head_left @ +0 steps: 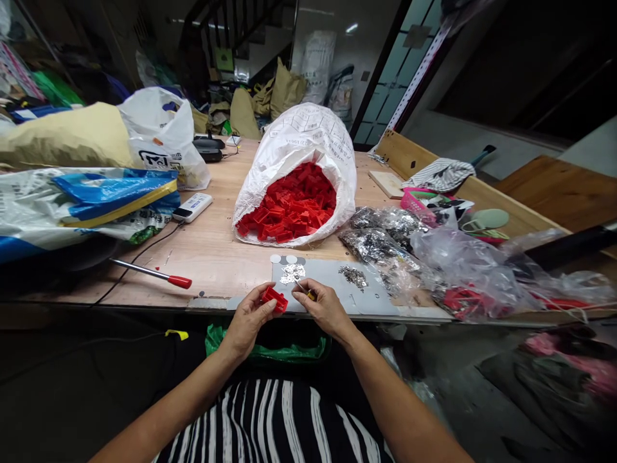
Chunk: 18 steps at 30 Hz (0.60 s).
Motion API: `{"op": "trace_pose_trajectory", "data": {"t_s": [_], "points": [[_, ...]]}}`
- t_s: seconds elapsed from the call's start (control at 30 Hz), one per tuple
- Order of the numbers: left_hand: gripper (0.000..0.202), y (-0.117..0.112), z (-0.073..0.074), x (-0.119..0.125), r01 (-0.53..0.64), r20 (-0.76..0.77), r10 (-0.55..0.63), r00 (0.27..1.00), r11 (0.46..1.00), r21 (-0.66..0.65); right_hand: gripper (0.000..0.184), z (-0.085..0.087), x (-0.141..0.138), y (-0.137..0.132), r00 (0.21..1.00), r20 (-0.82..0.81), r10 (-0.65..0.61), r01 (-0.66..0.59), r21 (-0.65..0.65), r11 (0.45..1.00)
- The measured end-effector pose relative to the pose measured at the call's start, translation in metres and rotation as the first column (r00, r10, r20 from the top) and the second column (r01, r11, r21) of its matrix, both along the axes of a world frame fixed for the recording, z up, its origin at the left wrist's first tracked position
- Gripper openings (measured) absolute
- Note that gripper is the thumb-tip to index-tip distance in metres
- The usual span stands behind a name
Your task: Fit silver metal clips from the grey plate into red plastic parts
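Pinched in my left hand (250, 314), at the table's front edge, is a small red plastic housing (274, 299) with an open hollow side. My right hand (324, 306) is closed on a thin metal tool (312, 296) with a yellow and dark handle; its exact kind is hard to see. The tool's tip points up and left, towards a pile of shiny flat metal pieces (292, 274) on a grey sheet (328, 269). Farther right on that sheet lies a heap of darker small metal parts (353, 278). Both hands are close together, a small gap between them.
A white woven sack (308, 125) spills red plastic housings (299, 202) behind the sheet. Plastic bags of metal parts (380, 241) crowd the right. A red-knobbed lever (179, 281) juts in at left, near a white power strip (193, 208). Below hangs a green bag (289, 354).
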<state>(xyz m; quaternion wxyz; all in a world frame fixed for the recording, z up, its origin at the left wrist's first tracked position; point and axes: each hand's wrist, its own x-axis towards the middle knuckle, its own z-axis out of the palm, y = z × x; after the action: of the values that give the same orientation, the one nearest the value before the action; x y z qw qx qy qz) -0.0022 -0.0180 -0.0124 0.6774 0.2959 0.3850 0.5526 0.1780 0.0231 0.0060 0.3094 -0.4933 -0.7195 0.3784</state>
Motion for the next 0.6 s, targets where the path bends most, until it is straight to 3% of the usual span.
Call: {"op": "trace_pose_trajectory", "data": {"t_s": [0.23, 0.43, 0.6], "points": [[0.048, 0.002, 0.004, 0.0, 0.032, 0.064, -0.031, 0.997, 0.999, -0.012, 0.012, 0.003, -0.011, -0.012, 0.997, -0.03, 0.078, -0.076, 0.053, 0.996], [0.043, 0.005, 0.008, -0.002, 0.061, 0.077, -0.059, 0.995, 0.998, -0.017, 0.008, 0.008, -0.005, -0.012, 0.972, -0.007, 0.235, -0.234, 0.085, 0.969], [0.043, 0.005, 0.005, -0.001, 0.083, 0.05, -0.082, 0.995, 0.997, -0.007, 0.018, 0.011, 0.001, -0.011, 0.945, 0.033, 0.325, -0.326, 0.13, 0.936]]}}
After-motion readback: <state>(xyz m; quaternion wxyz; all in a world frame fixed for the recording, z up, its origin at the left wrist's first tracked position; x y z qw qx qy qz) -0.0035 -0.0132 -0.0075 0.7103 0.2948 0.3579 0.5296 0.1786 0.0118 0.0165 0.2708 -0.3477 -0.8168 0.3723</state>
